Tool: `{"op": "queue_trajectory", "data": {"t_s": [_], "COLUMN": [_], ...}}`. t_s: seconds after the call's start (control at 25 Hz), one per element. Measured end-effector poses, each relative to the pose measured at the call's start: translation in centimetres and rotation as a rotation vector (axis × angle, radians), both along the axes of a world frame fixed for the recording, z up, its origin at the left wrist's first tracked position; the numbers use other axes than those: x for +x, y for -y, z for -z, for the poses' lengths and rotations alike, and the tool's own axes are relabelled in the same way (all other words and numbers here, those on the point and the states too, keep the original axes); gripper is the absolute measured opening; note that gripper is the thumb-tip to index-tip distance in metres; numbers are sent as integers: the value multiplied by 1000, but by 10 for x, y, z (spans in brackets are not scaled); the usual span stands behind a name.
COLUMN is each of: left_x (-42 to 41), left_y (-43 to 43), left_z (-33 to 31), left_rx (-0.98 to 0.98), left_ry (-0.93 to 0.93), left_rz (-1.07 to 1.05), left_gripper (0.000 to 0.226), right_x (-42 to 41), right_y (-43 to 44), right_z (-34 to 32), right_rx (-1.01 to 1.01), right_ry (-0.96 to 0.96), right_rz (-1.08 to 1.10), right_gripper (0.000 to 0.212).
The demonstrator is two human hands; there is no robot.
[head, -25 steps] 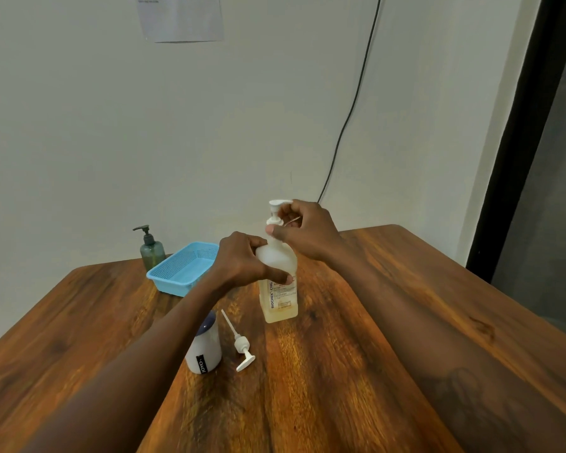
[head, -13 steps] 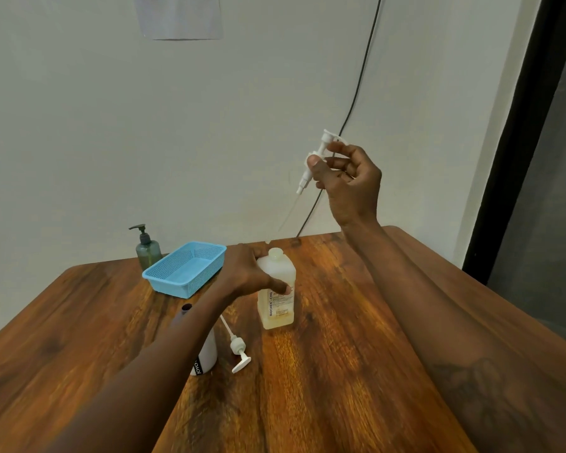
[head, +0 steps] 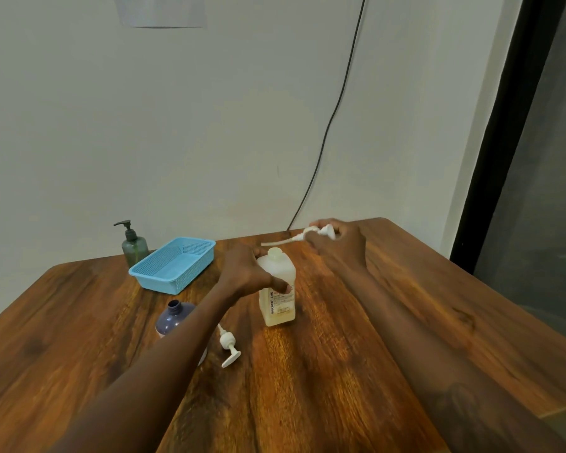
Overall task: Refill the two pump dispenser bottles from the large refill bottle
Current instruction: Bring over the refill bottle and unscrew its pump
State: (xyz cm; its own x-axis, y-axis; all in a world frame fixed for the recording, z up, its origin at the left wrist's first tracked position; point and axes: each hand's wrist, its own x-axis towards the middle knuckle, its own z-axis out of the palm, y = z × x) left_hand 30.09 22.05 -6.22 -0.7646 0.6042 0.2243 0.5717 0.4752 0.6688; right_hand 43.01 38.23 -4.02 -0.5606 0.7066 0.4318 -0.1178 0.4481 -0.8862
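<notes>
A translucent bottle of yellowish liquid (head: 277, 302) stands upright mid-table with its neck uncapped. My left hand (head: 245, 273) grips its shoulder. My right hand (head: 339, 245) holds a white pump head with its long tube (head: 303, 237) low over the table behind the bottle, the tube pointing left. A blue-and-white bottle (head: 174, 317) with an open neck stands to the left, partly hidden by my left forearm. Its white pump (head: 228, 344) lies flat on the table beside it. A green pump dispenser (head: 133, 245) stands at the back left.
A light blue mesh basket (head: 174, 264) sits between the green dispenser and the held bottle. The wooden table (head: 307, 371) ends at a wall behind and a dark doorframe on the right. A black cable (head: 334, 119) hangs down the wall.
My right hand pulled the pump out of the translucent bottle, lifted it high, then brought it down near the table behind the bottle. My left hand kept its hold on the bottle.
</notes>
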Motion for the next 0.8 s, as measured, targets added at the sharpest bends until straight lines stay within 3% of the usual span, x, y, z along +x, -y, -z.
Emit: {"op": "queue_trajectory", "data": {"t_s": [0.28,0.8], "left_x": [4,4], "left_y": [-9,-14], "left_z": [9,21], "left_rx": [-4,-71], "left_ry": [9,-1], "left_rz": [-18,12], "left_gripper": [72,76], "right_x": [4,8], "right_y": [-4,-23], "right_z": [68,124], "right_rx": [65,70], "right_ry": [426,646], "right_rz": [281,270], "right_gripper": [21,32]}}
